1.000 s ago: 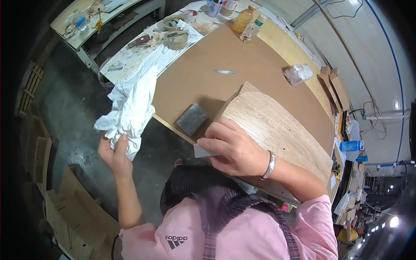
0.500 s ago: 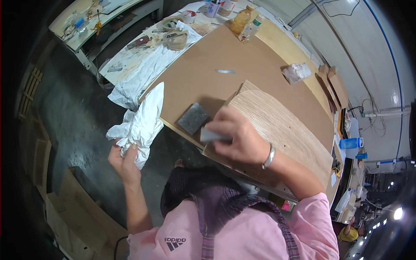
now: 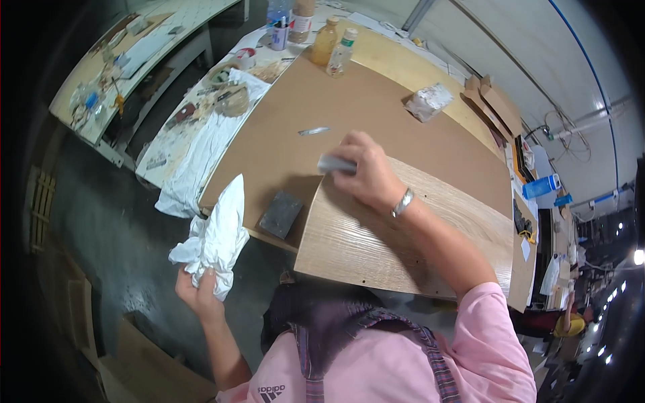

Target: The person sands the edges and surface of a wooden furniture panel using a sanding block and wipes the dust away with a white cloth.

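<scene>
Bunched in my left hand (image 3: 197, 293) is a crumpled white cloth (image 3: 220, 242), held off the table's near left edge. My right hand (image 3: 368, 171) is closed on a small grey flat piece (image 3: 336, 164), blurred, its exact kind unclear. That hand is at the far left corner of a light wood-grain board (image 3: 363, 245). The board lies on the brown tabletop (image 3: 262, 161), its near edge toward me, with a few small dark holes in its face. Left of the board rests a dark grey rectangular block (image 3: 281, 214).
A thin silvery strip (image 3: 314, 131) lies beyond the block. Two bottles (image 3: 340, 54) stand at the back, and a white-wrapped block (image 3: 428, 102) sits far right. Tape rolls (image 3: 232, 99) and white cloth cover a side bench. Cardboard pieces (image 3: 151, 356) are at the lower left.
My right hand has moved with the grey piece from the board's near left end to its far left corner. The board now lies at a different angle. My left hand still holds the cloth.
</scene>
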`<state>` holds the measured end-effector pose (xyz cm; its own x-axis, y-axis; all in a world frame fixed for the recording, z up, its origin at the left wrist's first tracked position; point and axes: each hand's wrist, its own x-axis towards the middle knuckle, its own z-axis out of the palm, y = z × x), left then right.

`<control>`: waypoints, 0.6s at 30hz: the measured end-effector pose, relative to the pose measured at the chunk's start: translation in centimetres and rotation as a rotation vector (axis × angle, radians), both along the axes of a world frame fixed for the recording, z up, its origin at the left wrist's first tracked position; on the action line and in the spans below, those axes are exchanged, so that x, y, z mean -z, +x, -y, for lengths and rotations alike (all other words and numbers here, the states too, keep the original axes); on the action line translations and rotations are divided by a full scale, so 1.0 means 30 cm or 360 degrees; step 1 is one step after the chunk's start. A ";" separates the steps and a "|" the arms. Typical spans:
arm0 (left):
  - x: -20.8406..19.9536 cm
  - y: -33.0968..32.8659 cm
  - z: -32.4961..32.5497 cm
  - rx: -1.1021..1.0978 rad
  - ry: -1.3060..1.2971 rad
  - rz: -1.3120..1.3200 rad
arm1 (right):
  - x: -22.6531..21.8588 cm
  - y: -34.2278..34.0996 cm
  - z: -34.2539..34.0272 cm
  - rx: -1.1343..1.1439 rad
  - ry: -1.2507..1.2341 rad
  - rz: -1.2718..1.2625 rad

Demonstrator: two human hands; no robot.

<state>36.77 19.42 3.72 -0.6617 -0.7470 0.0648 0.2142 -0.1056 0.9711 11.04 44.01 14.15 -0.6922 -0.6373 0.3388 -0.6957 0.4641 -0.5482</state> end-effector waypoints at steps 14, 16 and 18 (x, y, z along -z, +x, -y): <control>-0.048 -0.120 -0.230 0.0727 -0.0159 0.0119 | 0.078 0.086 -0.754 0.1431 -0.1037 0.0234; -0.066 -0.161 -0.246 0.0762 -0.0206 0.0074 | 0.082 0.067 -0.830 0.1582 -0.1325 0.0379; -0.075 -0.200 -0.263 0.0780 -0.0248 0.0042 | 0.094 0.039 -0.854 0.1547 -0.1262 0.0337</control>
<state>30.77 27.30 5.97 -0.9346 -0.3314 0.1291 0.1509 -0.0408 0.9877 12.22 69.63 11.32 -0.8455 0.4870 0.2190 -0.1196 0.2270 -0.9665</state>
